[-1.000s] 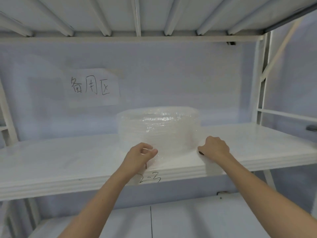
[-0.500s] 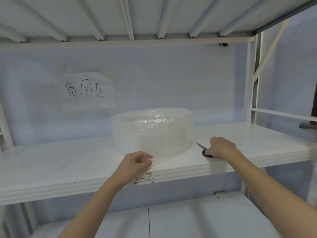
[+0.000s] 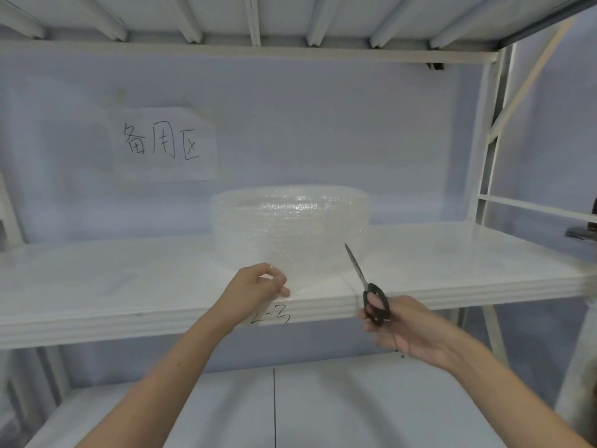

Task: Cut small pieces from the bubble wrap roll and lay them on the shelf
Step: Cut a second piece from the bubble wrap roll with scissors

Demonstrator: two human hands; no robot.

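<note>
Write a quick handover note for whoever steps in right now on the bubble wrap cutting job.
Left hand: pinches the loose end of the bubble wrap roll at the shelf front edge.
Right hand: holds the scissors, blades closed, pointing up toward the roll, off the shelf.
Roll stands mid-shelf.
Done: scissors picked up, wrap end gripped.
Left: no cut pieces visible on the shelf; cut and lay them out.

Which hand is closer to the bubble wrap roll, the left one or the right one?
Left. The left hand sits at the front foot of the bubble wrap roll, apparently pinching its loose end. The right hand, holding scissors, is off the shelf edge, lower right.
</note>
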